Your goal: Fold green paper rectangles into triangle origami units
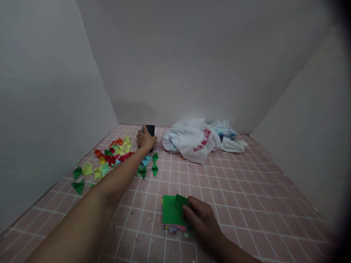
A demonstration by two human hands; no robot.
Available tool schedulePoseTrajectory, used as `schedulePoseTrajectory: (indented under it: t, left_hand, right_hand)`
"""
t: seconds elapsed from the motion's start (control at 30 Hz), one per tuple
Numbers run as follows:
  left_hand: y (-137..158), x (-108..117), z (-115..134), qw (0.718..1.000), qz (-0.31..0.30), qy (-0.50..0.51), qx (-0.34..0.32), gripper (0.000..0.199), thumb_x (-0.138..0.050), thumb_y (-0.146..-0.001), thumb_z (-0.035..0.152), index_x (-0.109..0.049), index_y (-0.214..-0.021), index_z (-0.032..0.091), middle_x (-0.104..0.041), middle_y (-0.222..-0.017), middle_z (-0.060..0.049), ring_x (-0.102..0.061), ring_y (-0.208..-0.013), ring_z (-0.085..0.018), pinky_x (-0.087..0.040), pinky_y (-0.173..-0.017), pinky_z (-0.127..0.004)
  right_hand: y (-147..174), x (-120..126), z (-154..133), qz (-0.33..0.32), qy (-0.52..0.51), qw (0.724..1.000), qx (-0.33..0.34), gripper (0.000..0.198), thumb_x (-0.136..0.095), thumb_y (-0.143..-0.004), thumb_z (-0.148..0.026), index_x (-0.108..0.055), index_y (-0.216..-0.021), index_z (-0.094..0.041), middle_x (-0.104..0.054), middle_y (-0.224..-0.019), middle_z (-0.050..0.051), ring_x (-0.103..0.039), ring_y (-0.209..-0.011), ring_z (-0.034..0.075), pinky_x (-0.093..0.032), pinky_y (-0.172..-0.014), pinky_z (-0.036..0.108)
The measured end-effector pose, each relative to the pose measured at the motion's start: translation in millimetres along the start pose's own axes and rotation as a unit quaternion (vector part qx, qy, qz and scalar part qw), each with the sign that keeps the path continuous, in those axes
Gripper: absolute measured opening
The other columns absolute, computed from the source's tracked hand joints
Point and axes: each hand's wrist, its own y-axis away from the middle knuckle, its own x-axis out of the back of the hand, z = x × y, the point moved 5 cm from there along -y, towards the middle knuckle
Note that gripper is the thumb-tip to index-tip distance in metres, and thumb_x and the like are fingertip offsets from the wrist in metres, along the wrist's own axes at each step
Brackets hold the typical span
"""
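Note:
My left hand is stretched far forward over a black phone, its fingers at one side and its thumb at the other, gripping it. Nearer to me, my right hand pinches a small green paper by its right edge, with the piece tilted up; motion blurs this hand a little. Below it lies a stack of square coloured paper, green on top, with yellow, pink and lilac edges poking out underneath. Folded paper pieces in red, orange, yellow, green and blue lie around my left forearm, which hides some of them.
A crumpled white plastic bag with pink print lies at the back middle. Beside it are a blue-and-white packet and a smaller white bag. Pale walls enclose the pink tiled surface on the left, back and right.

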Motion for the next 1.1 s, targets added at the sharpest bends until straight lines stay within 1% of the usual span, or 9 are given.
schedulePoseTrajectory:
  t: [0.3,0.4,0.5,0.6,0.7,0.77,0.87,0.97,1.1]
  left_hand:
    - [1.7,0.0,4.8,1.000,-0.004,0.018,0.000,0.078,-0.071,-0.083,0.031,-0.036,-0.152,0.024,-0.047,-0.145,-0.023,-0.051,-0.130,-0.043,-0.049,-0.098,-0.053]
    - [-0.5,0.8,2.0,0.999,-0.024,0.028,-0.007,0.085,-0.073,-0.080,0.031,-0.033,-0.154,0.024,-0.047,-0.147,-0.024,-0.051,-0.132,-0.043,-0.047,-0.101,-0.054]
    - [-8.0,6.7,-9.6,0.997,-0.054,0.043,-0.017,0.096,-0.080,-0.076,0.037,-0.029,-0.157,0.023,-0.049,-0.147,-0.024,-0.052,-0.133,-0.043,-0.045,-0.104,-0.052]
    - [-19.2,18.3,-30.2,0.995,-0.075,0.064,-0.019,0.096,-0.077,-0.079,0.040,-0.026,-0.158,0.021,-0.052,-0.147,-0.023,-0.054,-0.134,-0.039,-0.046,-0.104,-0.046]
    - [-28.5,26.5,-49.9,0.990,-0.114,0.082,-0.022,0.094,-0.074,-0.082,0.039,-0.024,-0.158,0.016,-0.066,-0.132,-0.020,-0.067,-0.117,-0.031,-0.050,-0.095,-0.037]
    - [-31.3,29.6,-56.4,0.988,-0.125,0.084,-0.024,0.092,-0.073,-0.084,0.041,-0.024,-0.158,0.015,-0.066,-0.132,-0.020,-0.069,-0.113,-0.030,-0.051,-0.092,-0.035]
    - [-29.0,27.7,-51.0,0.990,-0.120,0.073,-0.028,0.090,-0.074,-0.082,0.042,-0.029,-0.156,0.015,-0.060,-0.142,-0.022,-0.063,-0.124,-0.033,-0.049,-0.098,-0.038]
    - [-21.1,17.9,-32.9,0.992,-0.111,0.048,-0.029,0.095,-0.079,-0.075,0.046,-0.034,-0.153,0.016,-0.053,-0.147,-0.025,-0.053,-0.136,-0.042,-0.045,-0.105,-0.047]
    - [-10.6,5.2,-11.9,0.996,-0.088,0.028,-0.006,0.094,-0.076,-0.075,0.038,-0.031,-0.155,0.016,-0.050,-0.148,-0.026,-0.052,-0.135,-0.044,-0.044,-0.106,-0.050]
  right_hand:
    - [0.3,-0.4,1.0,-0.010,0.009,1.000,-0.003,0.034,-0.046,-0.096,-0.037,-0.042,-0.066,-0.022,-0.043,-0.063,-0.002,-0.043,-0.057,0.013,-0.032,-0.055,0.027]
    - [0.8,0.0,2.0,-0.013,0.009,1.000,-0.004,0.034,-0.046,-0.096,-0.037,-0.042,-0.066,-0.022,-0.043,-0.063,-0.002,-0.044,-0.058,0.013,-0.033,-0.055,0.027]
    - [0.7,0.3,2.1,-0.013,0.000,1.000,-0.005,0.034,-0.046,-0.096,-0.038,-0.042,-0.066,-0.022,-0.044,-0.063,-0.002,-0.044,-0.058,0.013,-0.033,-0.055,0.027]
    - [0.1,-0.1,2.5,-0.012,-0.009,1.000,-0.015,0.036,-0.047,-0.096,-0.039,-0.041,-0.065,-0.022,-0.044,-0.063,-0.002,-0.044,-0.058,0.013,-0.033,-0.055,0.027]
    - [-0.3,-0.6,3.0,-0.015,-0.010,1.000,-0.025,0.035,-0.048,-0.095,-0.040,-0.042,-0.065,-0.022,-0.043,-0.063,-0.002,-0.043,-0.058,0.013,-0.033,-0.055,0.026]
    - [-0.3,-0.6,3.5,-0.017,-0.013,0.999,-0.031,0.036,-0.047,-0.095,-0.040,-0.042,-0.065,-0.022,-0.043,-0.063,-0.002,-0.044,-0.058,0.014,-0.034,-0.055,0.027]
    - [0.2,-0.6,4.7,-0.018,-0.017,0.999,-0.043,0.036,-0.047,-0.095,-0.042,-0.044,-0.065,-0.022,-0.044,-0.064,-0.001,-0.045,-0.059,0.014,-0.035,-0.056,0.027]
    - [1.0,-0.4,6.1,-0.018,-0.023,0.998,-0.054,0.037,-0.048,-0.095,-0.043,-0.044,-0.065,-0.022,-0.045,-0.064,-0.001,-0.045,-0.060,0.014,-0.035,-0.056,0.027]
    - [0.6,0.1,6.4,-0.020,-0.034,0.997,-0.062,0.037,-0.049,-0.094,-0.044,-0.043,-0.065,-0.022,-0.043,-0.064,-0.002,-0.044,-0.060,0.014,-0.035,-0.057,0.027]
